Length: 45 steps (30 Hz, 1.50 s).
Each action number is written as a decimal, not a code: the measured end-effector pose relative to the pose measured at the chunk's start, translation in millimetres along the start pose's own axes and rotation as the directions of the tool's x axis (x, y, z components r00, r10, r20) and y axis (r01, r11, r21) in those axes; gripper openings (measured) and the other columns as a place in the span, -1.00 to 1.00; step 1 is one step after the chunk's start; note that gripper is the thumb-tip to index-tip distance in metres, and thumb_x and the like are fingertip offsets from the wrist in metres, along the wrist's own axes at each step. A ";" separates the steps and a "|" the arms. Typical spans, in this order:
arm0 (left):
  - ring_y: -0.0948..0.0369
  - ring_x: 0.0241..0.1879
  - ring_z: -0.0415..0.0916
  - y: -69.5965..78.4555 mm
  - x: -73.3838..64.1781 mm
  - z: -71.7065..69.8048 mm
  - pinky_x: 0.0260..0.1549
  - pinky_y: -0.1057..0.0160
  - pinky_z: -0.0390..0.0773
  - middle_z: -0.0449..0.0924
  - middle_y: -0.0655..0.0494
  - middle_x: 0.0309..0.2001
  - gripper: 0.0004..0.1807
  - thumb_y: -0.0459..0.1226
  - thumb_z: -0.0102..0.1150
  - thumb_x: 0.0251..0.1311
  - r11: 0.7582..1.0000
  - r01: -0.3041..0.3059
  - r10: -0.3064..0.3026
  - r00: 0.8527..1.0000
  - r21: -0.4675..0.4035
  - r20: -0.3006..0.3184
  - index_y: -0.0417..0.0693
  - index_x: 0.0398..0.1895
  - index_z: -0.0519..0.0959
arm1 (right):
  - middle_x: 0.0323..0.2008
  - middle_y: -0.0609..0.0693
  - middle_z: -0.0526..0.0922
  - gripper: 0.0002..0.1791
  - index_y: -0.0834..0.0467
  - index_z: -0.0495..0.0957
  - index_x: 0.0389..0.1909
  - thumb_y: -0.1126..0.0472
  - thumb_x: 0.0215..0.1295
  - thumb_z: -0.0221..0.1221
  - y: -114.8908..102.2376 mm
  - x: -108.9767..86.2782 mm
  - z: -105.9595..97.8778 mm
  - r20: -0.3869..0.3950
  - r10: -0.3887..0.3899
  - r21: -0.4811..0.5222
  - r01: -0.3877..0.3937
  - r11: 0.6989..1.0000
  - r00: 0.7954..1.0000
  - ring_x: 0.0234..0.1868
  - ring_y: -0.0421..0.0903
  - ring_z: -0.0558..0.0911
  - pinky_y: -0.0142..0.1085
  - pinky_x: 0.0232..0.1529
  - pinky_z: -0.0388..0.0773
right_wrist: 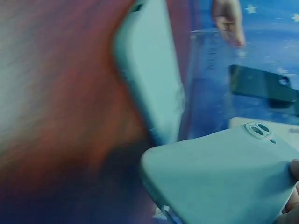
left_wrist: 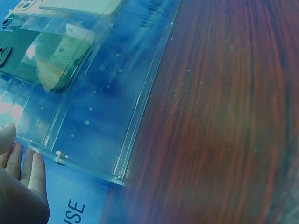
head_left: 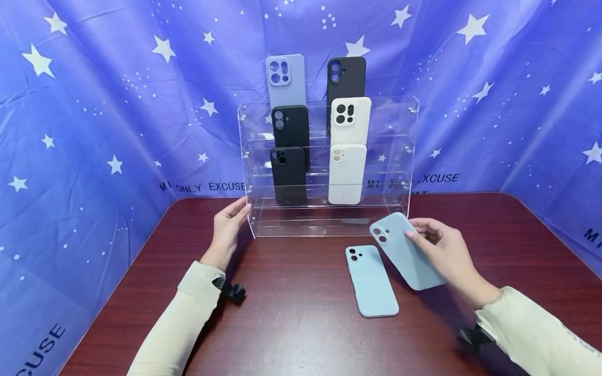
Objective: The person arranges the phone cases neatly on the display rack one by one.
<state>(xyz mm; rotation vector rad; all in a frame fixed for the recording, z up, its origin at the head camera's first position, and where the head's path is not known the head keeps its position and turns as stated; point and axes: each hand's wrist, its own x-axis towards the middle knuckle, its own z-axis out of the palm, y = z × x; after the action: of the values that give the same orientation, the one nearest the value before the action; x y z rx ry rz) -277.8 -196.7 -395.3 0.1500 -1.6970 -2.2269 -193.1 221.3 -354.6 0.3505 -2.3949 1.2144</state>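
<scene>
My right hand (head_left: pixel 444 248) grips a light blue phone case (head_left: pixel 406 253) by its upper right edge, thumb on the camera-cutout side. The case tilts over the table near the front right of a clear acrylic display stand (head_left: pixel 324 230). A second light blue phone case (head_left: pixel 373 282) lies on the table, left of the held one. My left hand (head_left: pixel 228 230) pinches the stand's left side panel between thumb and fingers, low down. In the left wrist view, those fingers (left_wrist: pixel 35 175) meet the panel's edge.
Tiered in the stand are a lavender case (head_left: pixel 296 91), a dark grey case (head_left: pixel 352 86), a black case (head_left: pixel 291 128) above another black case (head_left: pixel 288 172), and a white case (head_left: pixel 355 130) above another white case (head_left: pixel 350 169). A starry blue curtain (head_left: pixel 117 104) surrounds the dark red table (head_left: pixel 282 313).
</scene>
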 end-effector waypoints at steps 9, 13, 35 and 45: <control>0.42 -0.36 0.60 -1.3 -0.5 1.1 -0.28 0.45 0.59 0.67 0.29 -0.32 -0.57 -0.49 0.19 0.14 1.000 0.003 -0.003 1.000 0.007 -0.001 -0.44 0.11 0.45 | -0.49 -0.41 0.58 -0.72 0.35 0.51 -0.11 0.26 0.24 0.23 -31.1 28.0 9.4 0.063 0.109 0.194 -0.119 0.974 0.992 -0.48 -0.39 0.53 -0.50 -0.53 0.45; 0.42 -0.35 0.60 -0.8 0.3 0.9 -0.27 0.44 0.59 0.67 0.32 -0.35 -0.56 -0.49 0.20 0.14 1.000 -0.007 0.007 1.000 -0.003 -0.002 -0.45 0.11 0.44 | -0.46 -0.31 0.64 -0.75 0.30 0.51 -0.16 0.24 0.21 0.25 -41.3 40.2 23.7 0.130 0.140 0.309 -0.174 0.935 0.982 -0.46 -0.37 0.56 -0.46 -0.55 0.49; 0.40 -0.34 0.61 -0.4 0.4 1.2 -0.25 0.43 0.59 0.68 0.33 -0.36 -0.55 -0.49 0.22 0.12 1.000 0.000 0.000 1.000 -0.017 0.006 -0.45 0.11 0.44 | -0.40 0.01 0.60 -0.80 0.42 0.47 -0.12 0.46 0.24 0.12 -86.4 93.8 129.1 0.065 0.090 0.533 -0.111 0.839 0.994 -0.42 -0.32 0.51 -0.51 -0.30 0.45; 0.39 -0.30 0.61 -0.4 1.3 -1.5 -0.23 0.44 0.59 0.68 0.33 -0.35 -0.55 -0.47 0.22 0.13 1.000 -0.002 0.002 1.000 -0.011 0.005 -0.44 0.11 0.44 | -0.42 -0.03 0.55 -0.81 0.42 0.44 -0.13 0.51 0.23 0.09 -95.2 110.8 157.7 -0.057 0.055 0.656 -0.004 0.755 0.997 -0.39 -0.30 0.49 -0.48 -0.29 0.44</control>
<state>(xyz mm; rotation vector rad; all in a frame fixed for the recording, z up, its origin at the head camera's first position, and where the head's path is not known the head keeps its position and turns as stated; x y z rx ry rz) -278.7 -198.3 -395.9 0.1399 -1.6870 -2.2362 -292.5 34.5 -316.9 0.4629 -1.8336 2.0327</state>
